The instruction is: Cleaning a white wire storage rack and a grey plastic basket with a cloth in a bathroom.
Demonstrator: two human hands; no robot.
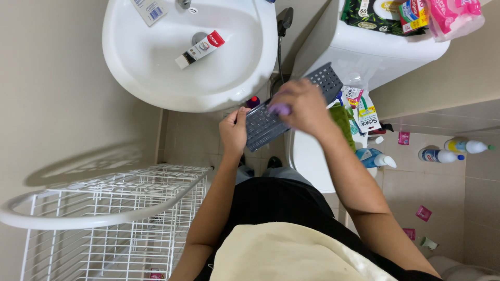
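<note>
Left hand closed on the near end of a grey perforated tray, held tilted just below the white sink. Right hand curled around a small purple item, pressed on the tray's upper face; what the item is, cannot tell. Toothpaste tube lying in the sink's bowl beside the drain. Right of the sink: white toilet, packets on its tank. Below-left of the sink: white wire rack. Far right of the sink, bottles lying on the tiled floor.
</note>
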